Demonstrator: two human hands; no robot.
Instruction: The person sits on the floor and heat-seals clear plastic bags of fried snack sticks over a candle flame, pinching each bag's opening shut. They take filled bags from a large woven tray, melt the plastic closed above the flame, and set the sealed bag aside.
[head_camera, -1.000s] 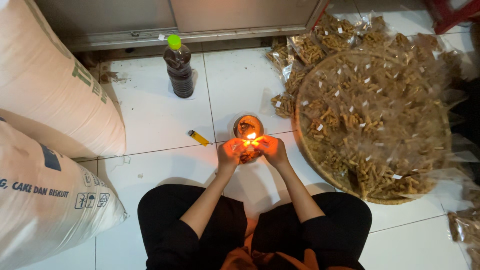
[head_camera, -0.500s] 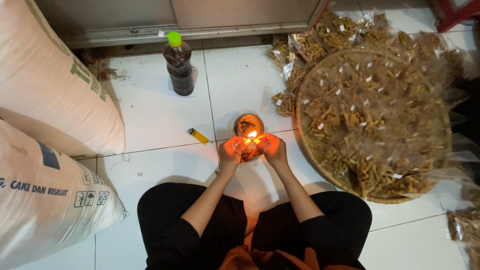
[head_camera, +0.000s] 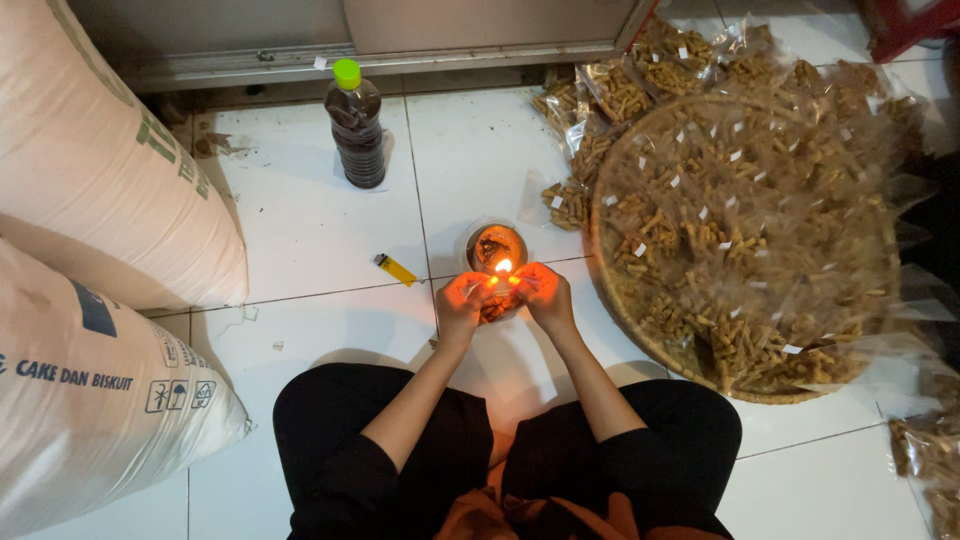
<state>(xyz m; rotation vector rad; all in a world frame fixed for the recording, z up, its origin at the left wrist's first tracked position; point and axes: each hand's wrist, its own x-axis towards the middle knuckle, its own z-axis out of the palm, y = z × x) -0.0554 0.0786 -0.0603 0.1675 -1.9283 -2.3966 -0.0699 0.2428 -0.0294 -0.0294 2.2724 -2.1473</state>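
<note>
Orange flame (head_camera: 503, 266): 2 hands, left (head_camera: 462, 303), right (head_camera: 545, 297), each grip pinching 1 packet (head_camera: 497, 300).

Packaging only. On your left, two big cream woven sacks: upper sack (head_camera: 95, 170) with green print, lower sack (head_camera: 90, 400) with dark blue print and small square pictograms. Ahead of you stands a dark bottle (head_camera: 358, 125), green cap, no label that you can make out. On your right, clear snack packets (head_camera: 740, 230) with small white label tabs are heaped on a round woven tray (head_camera: 640, 335); more packets (head_camera: 590, 110) spill onto the tiles beside it.
</note>
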